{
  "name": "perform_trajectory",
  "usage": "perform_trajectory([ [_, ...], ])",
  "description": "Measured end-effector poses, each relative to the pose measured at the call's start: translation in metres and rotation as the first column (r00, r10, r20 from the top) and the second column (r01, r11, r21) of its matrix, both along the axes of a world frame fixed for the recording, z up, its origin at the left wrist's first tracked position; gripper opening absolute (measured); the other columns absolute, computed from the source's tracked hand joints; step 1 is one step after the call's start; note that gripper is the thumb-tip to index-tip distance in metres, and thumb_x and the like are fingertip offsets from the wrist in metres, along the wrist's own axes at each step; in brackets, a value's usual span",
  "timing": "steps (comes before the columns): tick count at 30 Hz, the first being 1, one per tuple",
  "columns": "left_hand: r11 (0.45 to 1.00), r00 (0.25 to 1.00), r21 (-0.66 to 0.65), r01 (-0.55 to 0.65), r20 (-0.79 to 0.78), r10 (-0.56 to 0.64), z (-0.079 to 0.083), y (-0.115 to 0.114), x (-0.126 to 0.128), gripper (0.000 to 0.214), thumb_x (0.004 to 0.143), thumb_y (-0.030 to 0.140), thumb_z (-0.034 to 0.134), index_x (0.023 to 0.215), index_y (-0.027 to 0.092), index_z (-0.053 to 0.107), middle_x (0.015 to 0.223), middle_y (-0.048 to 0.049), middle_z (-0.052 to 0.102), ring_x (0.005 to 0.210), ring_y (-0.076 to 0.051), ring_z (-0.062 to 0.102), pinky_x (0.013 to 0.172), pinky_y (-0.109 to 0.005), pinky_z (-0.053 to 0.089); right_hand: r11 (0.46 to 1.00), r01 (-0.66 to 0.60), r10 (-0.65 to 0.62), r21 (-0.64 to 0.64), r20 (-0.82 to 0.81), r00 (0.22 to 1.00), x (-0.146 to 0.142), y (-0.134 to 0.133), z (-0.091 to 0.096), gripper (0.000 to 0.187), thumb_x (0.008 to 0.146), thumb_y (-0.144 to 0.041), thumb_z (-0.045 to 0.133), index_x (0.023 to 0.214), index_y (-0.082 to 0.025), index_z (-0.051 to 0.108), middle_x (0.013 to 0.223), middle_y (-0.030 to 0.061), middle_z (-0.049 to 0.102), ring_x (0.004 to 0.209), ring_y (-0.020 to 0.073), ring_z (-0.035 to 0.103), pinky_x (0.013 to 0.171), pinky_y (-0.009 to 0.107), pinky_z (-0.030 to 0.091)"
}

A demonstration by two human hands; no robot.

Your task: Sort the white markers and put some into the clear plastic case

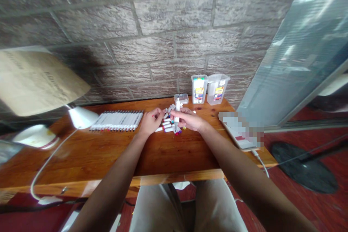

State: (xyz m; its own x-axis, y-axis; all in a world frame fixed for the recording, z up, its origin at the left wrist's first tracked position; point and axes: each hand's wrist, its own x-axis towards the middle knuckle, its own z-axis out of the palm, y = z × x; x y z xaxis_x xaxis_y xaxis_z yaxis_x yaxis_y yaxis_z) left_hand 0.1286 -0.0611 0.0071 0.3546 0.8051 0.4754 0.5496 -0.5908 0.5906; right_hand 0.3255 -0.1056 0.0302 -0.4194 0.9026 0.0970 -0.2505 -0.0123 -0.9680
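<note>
My right hand (189,119) is closed around a white marker (177,104), which stands nearly upright in its fingers above the loose pile. Just left of the pile, my left hand (152,121) has its fingers curled together; what they hold, if anything, is too small to make out. Between and below the hands lies a pile of loose white markers (169,129) with coloured ends, several of them red or purple. Small pale caps (172,107) are heaped behind it. To the left, a row of white markers (116,121) with dark ends lies side by side on the wooden table (174,156).
At the back stand a clear box with markers (199,90) and another clear box (218,90), near a small clear lid (185,98). A lamp (81,117), its cable and a white bowl (36,136) are at left. A flat white device (239,132) with a cable lies right.
</note>
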Motion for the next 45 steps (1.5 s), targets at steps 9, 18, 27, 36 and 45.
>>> perform_trajectory([
  [9, 0.992, 0.991, 0.02, -0.126, -0.032, 0.127, -0.001, 0.006, -0.007, 0.049, 0.096, 0.05, 0.045, 0.057, 0.022, 0.042, 0.05, 0.0028, 0.044, 0.051, -0.013, 0.044, 0.055, -0.028, 0.03, 0.997, -0.061, 0.056, -0.052, -0.087, 0.995, 0.002, -0.006, 0.007, 0.043, 0.059, -0.05, 0.087, 0.068, -0.014, 0.065, 0.06, -0.0027, 0.059, 0.044, 0.0029, 0.031, 0.04, 0.02, 0.016],
  [18, 0.989, 0.991, -0.061, 0.136, 0.007, -0.136, 0.006, -0.009, 0.005, 0.039, 0.095, 0.045, 0.047, 0.066, 0.019, 0.054, 0.062, 0.0016, 0.055, 0.061, -0.013, 0.049, 0.061, -0.025, 0.037, 0.993, -0.106, 0.103, -0.055, -0.049, 0.993, -0.003, -0.006, 0.005, 0.027, 0.063, -0.035, 0.08, 0.07, -0.015, 0.062, 0.057, -0.0054, 0.053, 0.046, 0.0048, 0.037, 0.042, 0.019, 0.022],
  [27, 0.986, 0.977, -0.03, 0.166, 0.14, -0.16, 0.006, -0.01, 0.005, 0.034, 0.097, 0.046, 0.051, 0.088, 0.017, 0.067, 0.073, -0.0007, 0.069, 0.067, -0.014, 0.06, 0.066, -0.023, 0.044, 0.995, -0.092, 0.084, 0.047, 0.156, 0.984, -0.002, -0.001, -0.008, 0.041, 0.076, -0.053, 0.076, 0.067, -0.016, 0.059, 0.05, -0.0084, 0.043, 0.043, 0.0047, 0.031, 0.042, 0.02, 0.022],
  [36, 0.988, 0.985, 0.019, 0.156, 0.071, -0.156, 0.006, -0.011, 0.005, 0.033, 0.095, 0.041, 0.051, 0.082, 0.017, 0.069, 0.073, -0.0023, 0.072, 0.068, -0.016, 0.063, 0.065, -0.024, 0.045, 0.853, 0.252, -0.373, 0.456, 0.198, 0.907, -0.009, -0.001, -0.013, 0.045, 0.076, -0.058, 0.076, 0.065, -0.015, 0.07, 0.062, 0.0004, 0.06, 0.058, 0.0112, 0.05, 0.054, 0.023, 0.038],
  [45, 0.993, 0.992, 0.027, 0.118, 0.046, -0.119, 0.007, -0.012, 0.005, 0.042, 0.097, 0.044, 0.05, 0.069, 0.016, 0.064, 0.063, -0.0001, 0.064, 0.06, -0.013, 0.056, 0.059, -0.023, 0.039, 0.713, 0.333, -0.534, 0.617, 0.169, 0.829, -0.008, -0.001, -0.01, 0.039, 0.093, -0.055, 0.06, 0.085, -0.019, 0.073, 0.069, 0.0015, 0.064, 0.062, 0.0136, 0.059, 0.057, 0.023, 0.046],
])
